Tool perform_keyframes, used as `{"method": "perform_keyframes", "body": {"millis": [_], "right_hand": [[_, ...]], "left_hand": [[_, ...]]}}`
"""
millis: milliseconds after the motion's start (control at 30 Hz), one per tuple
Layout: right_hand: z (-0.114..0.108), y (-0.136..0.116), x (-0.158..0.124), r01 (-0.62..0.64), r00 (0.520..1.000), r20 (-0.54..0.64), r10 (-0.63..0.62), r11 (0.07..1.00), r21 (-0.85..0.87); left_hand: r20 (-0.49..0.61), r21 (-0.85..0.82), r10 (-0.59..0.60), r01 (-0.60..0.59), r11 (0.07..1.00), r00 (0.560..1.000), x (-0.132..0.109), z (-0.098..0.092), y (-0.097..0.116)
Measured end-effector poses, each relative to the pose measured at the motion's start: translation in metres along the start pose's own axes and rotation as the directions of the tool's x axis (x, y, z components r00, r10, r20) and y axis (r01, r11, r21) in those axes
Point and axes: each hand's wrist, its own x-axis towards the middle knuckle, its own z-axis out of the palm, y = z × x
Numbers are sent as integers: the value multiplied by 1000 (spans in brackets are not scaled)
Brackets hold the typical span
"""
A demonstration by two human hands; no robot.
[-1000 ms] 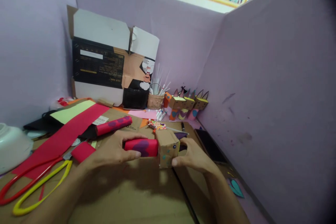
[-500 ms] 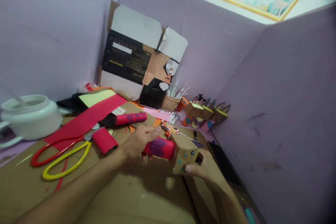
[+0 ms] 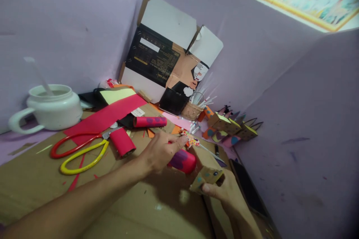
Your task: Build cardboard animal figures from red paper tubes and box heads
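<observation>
The bare, long left forearm [image 3: 92,199] slants up from the lower left to a bare left hand [image 3: 162,152], back upward in a grip, while the bare, foreshortened right forearm [image 3: 243,218] leads to a bare right hand [image 3: 226,190] gripping, thumb pointing left.

Brown cardboard sheet [image 3: 137,213]: scissors [image 3: 73,171] (red, yellow handles), short red tube [image 3: 121,141].

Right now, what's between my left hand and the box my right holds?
Head view: the red tube with purple patches, held in your left hand.
</observation>
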Motion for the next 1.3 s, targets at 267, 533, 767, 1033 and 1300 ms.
{"method": "perform_keyframes", "body": {"millis": [267,533,767,1033,1300], "right_hand": [[1,-6,1,-45,999,-26,44,998,-34],[1,10,4,-23,1000,8,21,962,272],[1,8,4,-24,999,36,10,913,406],[2,5,3,-49,992,123,-2,910,411],[4,3,3,-28,987,155,-48,891,454]], "left_hand": [[43,-95,-67,71,993,997,1,0,-1],[-79,-178,48,-61,982,996,5,-16,-3],[229,204,488,-531,822,842,0,-29,-1],[361,353,499,-610,709,788,1,-26,-3],[358,295,669,-759,581,651,1,-20,-4]]}}
